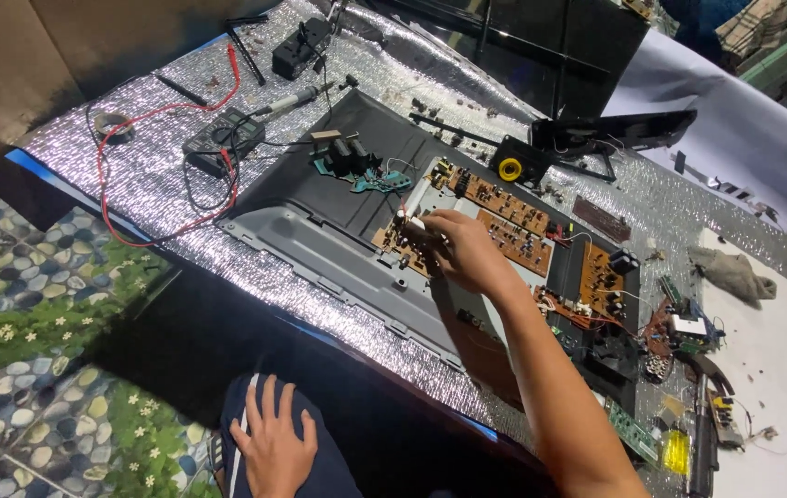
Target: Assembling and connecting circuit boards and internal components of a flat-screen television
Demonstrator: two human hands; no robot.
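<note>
Head camera shows the right hand (pixel 467 251) with fingers curled, seemingly pinching a small white part (pixel 414 223) on the brown circuit board (pixel 504 217) inside the grey metal chassis (pixel 319 235), while the left hand (pixel 273 443) rests flat and empty on the knee for support.

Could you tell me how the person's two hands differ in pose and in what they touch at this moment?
The right hand is stretched out over the brown circuit board, fingers curled on a small part; the left hand lies flat, fingers spread, on the person's knee. The right works on the bench; the left holds nothing. Both are bare.
</note>
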